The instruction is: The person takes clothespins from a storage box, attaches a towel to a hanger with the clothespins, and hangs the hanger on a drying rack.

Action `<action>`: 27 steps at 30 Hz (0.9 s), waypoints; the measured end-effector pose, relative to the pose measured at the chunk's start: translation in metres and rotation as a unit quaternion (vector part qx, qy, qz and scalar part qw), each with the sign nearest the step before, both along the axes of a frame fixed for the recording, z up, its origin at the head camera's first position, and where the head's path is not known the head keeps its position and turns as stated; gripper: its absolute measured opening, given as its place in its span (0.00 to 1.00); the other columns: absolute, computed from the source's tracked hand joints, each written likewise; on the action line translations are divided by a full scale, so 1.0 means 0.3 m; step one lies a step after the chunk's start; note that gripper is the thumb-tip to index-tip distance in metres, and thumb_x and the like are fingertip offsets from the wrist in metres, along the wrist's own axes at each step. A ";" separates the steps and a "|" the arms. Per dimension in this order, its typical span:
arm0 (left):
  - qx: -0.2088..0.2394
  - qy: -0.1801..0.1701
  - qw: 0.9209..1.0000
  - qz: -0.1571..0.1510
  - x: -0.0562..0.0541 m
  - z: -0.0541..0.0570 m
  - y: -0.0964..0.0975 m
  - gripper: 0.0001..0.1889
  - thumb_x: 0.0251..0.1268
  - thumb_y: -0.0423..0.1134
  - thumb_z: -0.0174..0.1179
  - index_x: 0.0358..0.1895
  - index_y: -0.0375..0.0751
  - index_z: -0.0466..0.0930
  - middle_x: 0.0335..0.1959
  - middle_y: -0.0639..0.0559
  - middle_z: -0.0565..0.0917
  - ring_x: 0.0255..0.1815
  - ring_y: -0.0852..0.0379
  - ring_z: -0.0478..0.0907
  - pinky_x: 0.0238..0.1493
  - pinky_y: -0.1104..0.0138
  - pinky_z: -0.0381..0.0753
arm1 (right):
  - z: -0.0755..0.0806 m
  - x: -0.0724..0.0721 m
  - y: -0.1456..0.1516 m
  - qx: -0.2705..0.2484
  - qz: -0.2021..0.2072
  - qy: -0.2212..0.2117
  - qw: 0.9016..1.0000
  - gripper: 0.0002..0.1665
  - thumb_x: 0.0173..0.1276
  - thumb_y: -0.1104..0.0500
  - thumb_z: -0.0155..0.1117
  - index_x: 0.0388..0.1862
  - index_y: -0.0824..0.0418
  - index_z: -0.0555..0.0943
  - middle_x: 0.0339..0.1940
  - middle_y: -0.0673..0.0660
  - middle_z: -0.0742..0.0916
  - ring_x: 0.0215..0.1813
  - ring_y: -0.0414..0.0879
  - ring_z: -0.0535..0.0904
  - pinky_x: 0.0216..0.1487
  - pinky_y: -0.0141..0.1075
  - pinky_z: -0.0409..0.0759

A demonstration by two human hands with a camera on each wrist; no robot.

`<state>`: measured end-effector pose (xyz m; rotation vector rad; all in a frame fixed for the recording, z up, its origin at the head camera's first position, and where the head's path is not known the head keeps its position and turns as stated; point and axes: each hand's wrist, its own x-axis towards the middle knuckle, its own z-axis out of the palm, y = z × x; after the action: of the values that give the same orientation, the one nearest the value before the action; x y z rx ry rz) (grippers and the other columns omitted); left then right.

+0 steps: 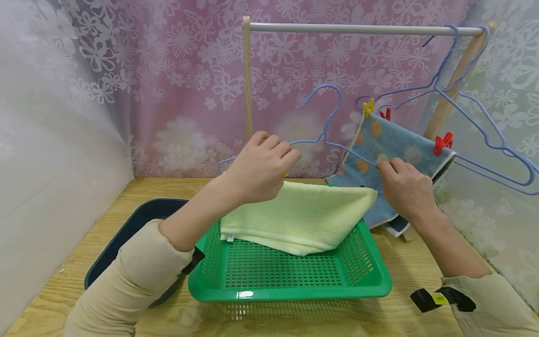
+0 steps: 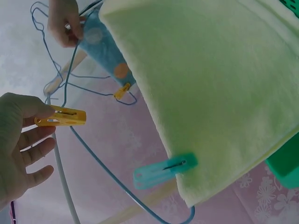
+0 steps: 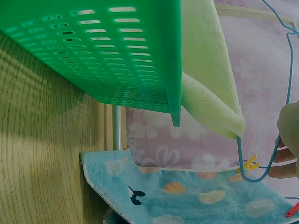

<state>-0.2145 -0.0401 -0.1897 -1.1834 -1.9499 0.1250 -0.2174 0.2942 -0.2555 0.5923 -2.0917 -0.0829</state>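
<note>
A pale yellow towel (image 1: 299,210) hangs folded over the lower bar of a blue wire hanger, low over the green basket (image 1: 290,294). My left hand (image 1: 263,166) pinches a yellow clothespin (image 2: 74,116) between thumb and index finger, its other fingers spread. In the left wrist view that clothespin overlaps the hanger's wire. A teal clothespin (image 2: 163,170) clips the towel's edge near one end of the hanger (image 1: 324,135). With curled fingers, my right hand (image 1: 406,189) grips the hanger's right sloping arm.
A rack with a metal rod (image 1: 358,29) stands behind. Two blue hangers hang at its right end, with a blue spotted towel (image 1: 375,154) clipped by red clothespins (image 1: 443,142) and a yellow clothespin (image 1: 368,108). A dark basin (image 1: 139,220) sits left of the basket.
</note>
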 end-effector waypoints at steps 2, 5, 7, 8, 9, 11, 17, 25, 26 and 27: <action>-0.007 0.019 1.000 0.001 -0.003 -0.010 0.026 0.08 0.51 0.27 0.47 0.33 0.41 0.73 0.28 0.51 0.75 0.35 0.51 0.72 0.46 0.60 0.67 | -0.001 0.002 0.003 0.000 -0.001 -0.001 1.000 0.10 0.56 0.72 0.62 0.37 0.67 0.76 0.28 0.65 0.78 0.22 0.60 0.74 0.10 0.52 0.69; -0.021 0.029 0.999 0.007 -0.009 -0.027 0.060 0.06 0.54 0.30 0.48 0.33 0.42 0.73 0.30 0.51 0.76 0.37 0.52 0.72 0.48 0.60 0.67 | -0.005 0.004 0.006 -0.001 -0.001 -0.002 1.000 0.10 0.55 0.73 0.63 0.37 0.67 0.76 0.28 0.65 0.78 0.21 0.60 0.73 0.10 0.51 0.68; -0.030 0.028 0.999 0.012 -0.012 -0.037 0.077 0.07 0.56 0.31 0.48 0.34 0.43 0.74 0.32 0.52 0.77 0.39 0.52 0.73 0.48 0.59 0.67 | -0.007 0.005 0.008 -0.001 0.000 -0.001 1.000 0.11 0.55 0.73 0.63 0.37 0.67 0.77 0.28 0.65 0.78 0.21 0.60 0.73 0.09 0.51 0.68; -0.034 0.024 0.999 0.014 -0.013 -0.040 0.084 0.07 0.56 0.31 0.48 0.35 0.43 0.75 0.33 0.52 0.77 0.40 0.52 0.73 0.49 0.59 0.67 | -0.008 0.006 0.009 -0.001 0.001 0.000 1.000 0.11 0.54 0.73 0.63 0.37 0.67 0.77 0.28 0.65 0.78 0.21 0.60 0.73 0.09 0.51 0.68; -0.036 0.018 0.999 0.015 -0.016 -0.045 0.091 0.08 0.57 0.31 0.48 0.36 0.43 0.75 0.34 0.52 0.77 0.40 0.52 0.73 0.49 0.59 0.67 | -0.008 0.006 0.010 0.000 0.002 0.002 1.000 0.11 0.54 0.73 0.63 0.37 0.67 0.77 0.28 0.65 0.78 0.21 0.60 0.73 0.09 0.50 0.67; -0.039 0.011 0.999 0.019 -0.020 -0.050 0.102 0.08 0.58 0.32 0.47 0.37 0.43 0.75 0.35 0.52 0.77 0.40 0.53 0.73 0.49 0.59 0.67 | -0.007 0.007 0.010 0.001 0.003 0.005 1.000 0.11 0.54 0.73 0.63 0.37 0.67 0.77 0.27 0.64 0.78 0.21 0.60 0.73 0.09 0.50 0.67; -0.046 -0.027 0.998 0.028 -0.032 -0.059 0.143 0.07 0.61 0.33 0.45 0.37 0.43 0.73 0.34 0.52 0.76 0.40 0.53 0.72 0.51 0.58 0.67 | -0.004 0.010 0.007 -0.003 -0.005 0.009 1.000 0.08 0.57 0.72 0.60 0.37 0.67 0.76 0.27 0.64 0.77 0.21 0.60 0.72 0.09 0.51 0.67; -0.049 -0.075 0.996 0.024 -0.039 -0.071 0.223 0.07 0.59 0.36 0.48 0.39 0.46 0.74 0.36 0.55 0.77 0.40 0.55 0.72 0.50 0.60 0.67 | -0.008 0.012 0.001 -0.009 -0.009 0.017 1.000 0.03 0.62 0.70 0.56 0.35 0.67 0.76 0.26 0.65 0.76 0.22 0.62 0.73 0.09 0.52 0.67; -0.049 -0.081 0.995 0.024 -0.039 -0.072 0.233 0.09 0.60 0.36 0.48 0.41 0.46 0.75 0.37 0.56 0.77 0.40 0.56 0.72 0.50 0.60 0.67 | -0.007 0.011 0.001 -0.009 -0.009 0.017 1.000 0.04 0.61 0.71 0.57 0.35 0.67 0.76 0.27 0.65 0.77 0.22 0.62 0.73 0.09 0.52 0.67; -0.051 -0.087 0.995 0.023 -0.038 -0.073 0.244 0.10 0.60 0.36 0.47 0.43 0.47 0.75 0.38 0.56 0.77 0.41 0.56 0.72 0.50 0.60 0.67 | -0.006 0.011 0.000 -0.010 -0.007 0.018 1.000 0.05 0.59 0.71 0.58 0.35 0.67 0.76 0.27 0.65 0.77 0.21 0.62 0.73 0.09 0.52 0.67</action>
<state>-0.2259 0.0330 -0.2118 -1.2510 -2.1445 0.1509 -0.2142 0.2942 -0.2573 0.5599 -2.0596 -0.0805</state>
